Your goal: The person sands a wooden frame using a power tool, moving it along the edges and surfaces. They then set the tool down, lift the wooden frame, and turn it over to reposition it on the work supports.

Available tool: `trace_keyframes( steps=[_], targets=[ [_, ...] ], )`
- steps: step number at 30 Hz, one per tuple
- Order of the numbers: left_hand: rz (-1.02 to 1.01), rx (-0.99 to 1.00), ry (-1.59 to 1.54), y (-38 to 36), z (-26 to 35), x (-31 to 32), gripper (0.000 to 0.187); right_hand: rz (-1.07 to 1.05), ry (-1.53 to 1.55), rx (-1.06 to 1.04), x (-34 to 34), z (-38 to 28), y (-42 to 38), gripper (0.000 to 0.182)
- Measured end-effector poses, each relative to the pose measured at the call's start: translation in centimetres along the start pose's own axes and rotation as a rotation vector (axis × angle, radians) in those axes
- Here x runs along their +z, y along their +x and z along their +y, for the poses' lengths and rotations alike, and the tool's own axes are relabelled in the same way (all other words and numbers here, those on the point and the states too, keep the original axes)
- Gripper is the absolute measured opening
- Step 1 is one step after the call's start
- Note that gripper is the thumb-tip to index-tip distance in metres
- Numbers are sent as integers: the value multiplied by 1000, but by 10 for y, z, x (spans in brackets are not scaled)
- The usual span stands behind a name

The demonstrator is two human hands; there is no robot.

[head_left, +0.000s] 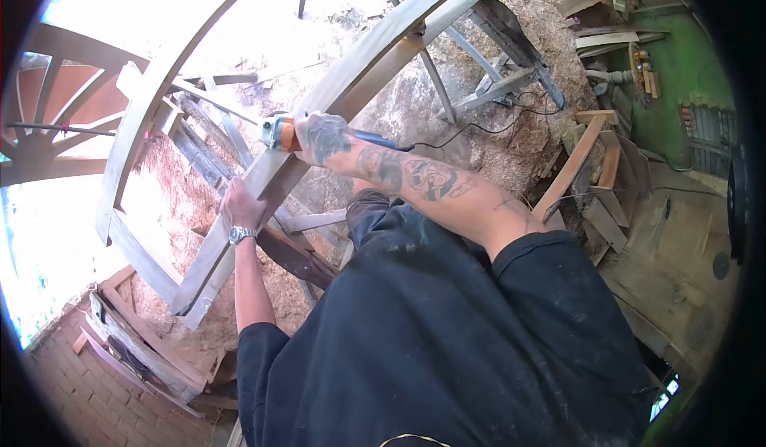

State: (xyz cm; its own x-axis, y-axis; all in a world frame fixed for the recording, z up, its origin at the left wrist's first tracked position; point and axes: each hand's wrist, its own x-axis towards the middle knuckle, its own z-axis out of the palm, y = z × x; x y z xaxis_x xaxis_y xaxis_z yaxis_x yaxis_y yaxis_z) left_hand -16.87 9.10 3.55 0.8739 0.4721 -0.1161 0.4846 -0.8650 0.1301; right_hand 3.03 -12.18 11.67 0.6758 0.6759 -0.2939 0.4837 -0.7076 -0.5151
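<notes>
A curved wooden frame (331, 88) runs diagonally across the view, with a second curved rail (136, 132) on its left. My right hand (321, 137), at the end of a tattooed forearm, is wrapped round an orange and silver power tool (279, 133). The tool's head lies at the near wooden beam; its contact surface is hidden. Below and to the left, my left hand (241, 206), with a watch at the wrist, grips that same beam.
Trestle legs (487, 56) stand beyond and under the frame. A dark cord (455, 136) trails right over sawdust. Wood offcuts (578, 164) are piled at the right, stacked boards (136, 343) at the lower left. A spoked wooden piece (76, 104) stands far left.
</notes>
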Motion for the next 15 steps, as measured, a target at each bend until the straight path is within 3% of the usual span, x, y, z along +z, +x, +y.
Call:
trace_keyframes(
  steps=[4,6,7,9,15],
  targets=[
    [-26,-4,8,-2,2,0,46,-22,-12,79,-46,38,4,49],
    [-12,1,-2,-2,1,-1,45,150,-50,76,-49,92,21,57],
    [-9,6,-7,-1,0,0,45,56,-95,189,-79,102,18,59],
    [9,24,-23,0,0,4,47,114,-87,329,-104,135,18,66],
    [21,48,0,0,-8,10,55,333,-102,466,-150,192,32,72]
  ],
)
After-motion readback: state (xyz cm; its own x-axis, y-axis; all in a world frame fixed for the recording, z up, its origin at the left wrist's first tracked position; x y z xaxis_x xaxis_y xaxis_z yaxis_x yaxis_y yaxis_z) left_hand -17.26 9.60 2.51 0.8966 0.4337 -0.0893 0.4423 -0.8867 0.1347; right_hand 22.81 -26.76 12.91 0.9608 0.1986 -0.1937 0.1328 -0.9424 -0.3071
